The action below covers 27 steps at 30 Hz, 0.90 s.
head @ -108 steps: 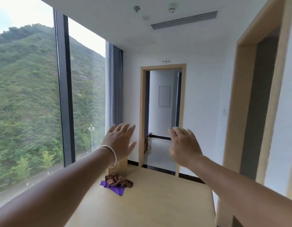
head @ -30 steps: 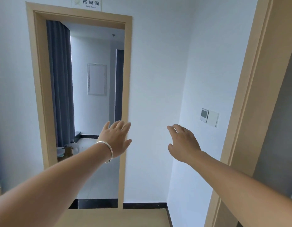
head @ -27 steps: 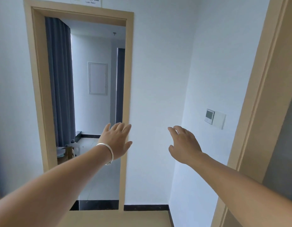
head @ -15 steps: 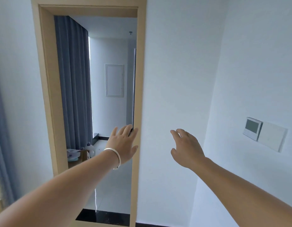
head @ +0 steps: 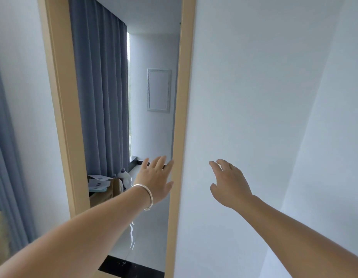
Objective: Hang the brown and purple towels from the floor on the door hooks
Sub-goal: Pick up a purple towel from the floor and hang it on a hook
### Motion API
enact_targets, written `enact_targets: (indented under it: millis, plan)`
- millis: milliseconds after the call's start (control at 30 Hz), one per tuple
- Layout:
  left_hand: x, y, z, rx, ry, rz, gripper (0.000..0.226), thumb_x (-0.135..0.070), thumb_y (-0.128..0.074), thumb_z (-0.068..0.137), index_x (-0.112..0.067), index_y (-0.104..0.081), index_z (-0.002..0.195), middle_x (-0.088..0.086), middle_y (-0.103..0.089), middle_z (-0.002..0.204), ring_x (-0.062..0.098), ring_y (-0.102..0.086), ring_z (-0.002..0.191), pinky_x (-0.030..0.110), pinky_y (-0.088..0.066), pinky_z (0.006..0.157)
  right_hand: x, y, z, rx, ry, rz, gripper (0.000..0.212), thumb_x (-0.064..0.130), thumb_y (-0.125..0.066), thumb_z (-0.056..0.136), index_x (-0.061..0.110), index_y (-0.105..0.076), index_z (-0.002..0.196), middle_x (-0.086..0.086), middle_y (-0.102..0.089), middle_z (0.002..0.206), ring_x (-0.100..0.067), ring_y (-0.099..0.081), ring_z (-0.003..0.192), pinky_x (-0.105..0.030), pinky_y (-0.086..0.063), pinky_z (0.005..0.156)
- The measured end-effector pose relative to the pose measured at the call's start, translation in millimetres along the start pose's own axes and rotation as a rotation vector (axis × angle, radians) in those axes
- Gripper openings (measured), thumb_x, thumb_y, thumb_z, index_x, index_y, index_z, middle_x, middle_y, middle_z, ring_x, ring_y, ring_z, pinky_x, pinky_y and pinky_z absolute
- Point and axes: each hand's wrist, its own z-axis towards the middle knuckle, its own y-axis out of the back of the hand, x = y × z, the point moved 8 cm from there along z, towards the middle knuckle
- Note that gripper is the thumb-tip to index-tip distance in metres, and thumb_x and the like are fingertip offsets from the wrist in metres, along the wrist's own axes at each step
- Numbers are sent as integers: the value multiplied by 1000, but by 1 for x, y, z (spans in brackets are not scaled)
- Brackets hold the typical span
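view: we have closed on the tan wooden door frame (head: 179, 117), wall thermostat gone from sight | hands: our left hand (head: 156, 180) and right hand (head: 228, 184) spread, empty | towels: brown and purple ones out of view, unpicked | task: barely begun

A tall doorway with a light wood frame (head: 180, 97) stands open. Right of the frame is a plain white wall (head: 254, 97). Left of the frame is more white wall (head: 23, 97). Through the doorway hangs a long grey-blue curtain (head: 100, 87), with a thin strip of bright window (head: 130, 97) beside it. A white panel (head: 159, 90) sits on the far wall. A cardboard box (head: 106, 192) and a white bottle (head: 125, 177) sit below the curtain. The floor (head: 146, 237) inside is pale and shiny.
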Motion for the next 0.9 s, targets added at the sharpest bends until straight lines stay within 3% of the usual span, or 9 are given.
enact_targets:
  millis: [233,467,633,900]
  plan:
    - [89,-53,56,-9,114,23,67,-52,-33,96,-22,-8,151,4,-14,158,23,-11,146,49,-9,118,50,-38,106,-16,104,21,61,21,-47,89,18,-28,147,-4,-29,151,-23,-29,136,-31,-24,110]
    - [237,-105,71,9,330,59,69,-57,-30,96,-25,-5,152,1,-14,158,23,-9,146,49,-9,117,159,-75,221,-36,301,45,60,21,-48,86,18,-31,143,-1,-38,137,-23,-37,127,-31,-31,105]
    - [332,-132,32,58,469,159,69,-58,-30,95,-26,-9,151,2,-19,157,26,-16,144,48,-15,116,261,-113,271,-23,448,138,62,22,-50,86,19,-29,145,-2,-36,143,-24,-35,129,-34,-30,106]
    - [465,-134,-117,200,804,250,71,-56,-31,95,-24,-4,152,3,-12,158,21,-6,146,48,-6,118,460,-154,284,36,786,301,65,23,-47,91,16,-21,150,-3,-28,151,-22,-28,137,-36,-26,112]
